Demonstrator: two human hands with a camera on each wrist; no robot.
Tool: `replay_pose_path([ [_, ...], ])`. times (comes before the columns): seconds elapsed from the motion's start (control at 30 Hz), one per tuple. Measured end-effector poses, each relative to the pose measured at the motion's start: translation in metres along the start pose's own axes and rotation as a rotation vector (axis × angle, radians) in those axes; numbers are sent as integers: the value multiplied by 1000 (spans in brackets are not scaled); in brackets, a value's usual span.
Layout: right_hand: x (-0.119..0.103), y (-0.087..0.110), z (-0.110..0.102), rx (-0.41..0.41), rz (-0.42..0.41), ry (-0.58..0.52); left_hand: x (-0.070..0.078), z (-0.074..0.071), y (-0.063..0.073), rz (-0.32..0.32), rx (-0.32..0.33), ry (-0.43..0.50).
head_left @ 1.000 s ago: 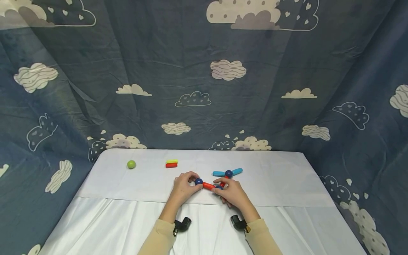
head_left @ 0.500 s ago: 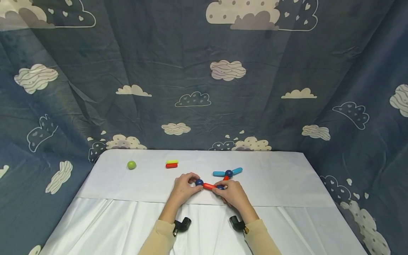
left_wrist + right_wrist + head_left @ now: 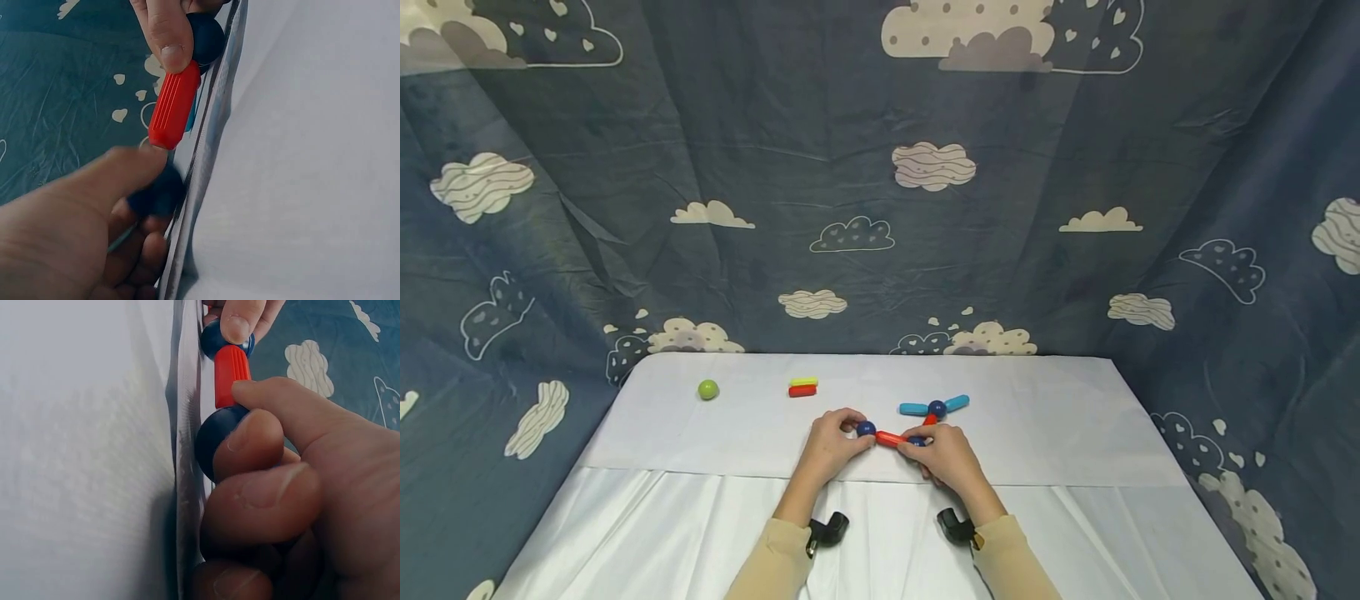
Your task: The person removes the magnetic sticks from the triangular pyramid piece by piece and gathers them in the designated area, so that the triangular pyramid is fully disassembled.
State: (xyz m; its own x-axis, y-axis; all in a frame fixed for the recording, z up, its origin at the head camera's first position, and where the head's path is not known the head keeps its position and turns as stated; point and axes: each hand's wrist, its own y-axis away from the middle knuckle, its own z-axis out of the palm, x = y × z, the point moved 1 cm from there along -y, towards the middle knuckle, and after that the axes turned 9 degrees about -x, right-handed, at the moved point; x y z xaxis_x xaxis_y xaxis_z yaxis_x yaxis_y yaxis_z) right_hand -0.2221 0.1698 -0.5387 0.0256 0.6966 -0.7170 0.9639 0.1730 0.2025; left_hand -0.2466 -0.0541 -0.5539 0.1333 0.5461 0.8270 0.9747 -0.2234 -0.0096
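My left hand (image 3: 833, 442) pinches a dark blue ball (image 3: 866, 428) between thumb and fingers. From that ball a red ribbed rod (image 3: 890, 438) runs right to a second dark blue ball (image 3: 917, 441), which my right hand (image 3: 951, 457) grips, partly covering it. Beyond the right fingers, another red rod (image 3: 929, 420) leads up to a third dark blue ball (image 3: 937, 408). Two light blue rods, one left (image 3: 913, 409) and one right (image 3: 957, 402), meet that ball. The right wrist view shows the red rod (image 3: 226, 375) between the two balls, its near end by the right thumb.
A green ball (image 3: 708, 389) lies at the table's back left. Nearer the middle, a yellow rod (image 3: 803, 382) and a red rod (image 3: 802, 391) lie side by side. A white cloth (image 3: 700, 433) covers the table, and a dark cloud-print curtain (image 3: 850, 167) hangs behind it.
The right hand has shifted very slightly left and its wrist has turned a little. Both hands keep their holds; the joined pieces stay almost where they were.
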Motion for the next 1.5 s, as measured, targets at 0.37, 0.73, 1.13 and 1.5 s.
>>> replay_pose_path([
  [0.37,1,0,-1,-18,11,-27,-3,-4,-1,11,54,71],
  [0.73,2,-2,0,-13,0,-14,3,-39,5,3,159,190],
  [1.13,4,-5,1,-8,-21,-13,-14,-107,18,23,361,212],
  [1.5,4,-4,1,-7,-12,-11,-35,-164,26,-72,565,195],
])
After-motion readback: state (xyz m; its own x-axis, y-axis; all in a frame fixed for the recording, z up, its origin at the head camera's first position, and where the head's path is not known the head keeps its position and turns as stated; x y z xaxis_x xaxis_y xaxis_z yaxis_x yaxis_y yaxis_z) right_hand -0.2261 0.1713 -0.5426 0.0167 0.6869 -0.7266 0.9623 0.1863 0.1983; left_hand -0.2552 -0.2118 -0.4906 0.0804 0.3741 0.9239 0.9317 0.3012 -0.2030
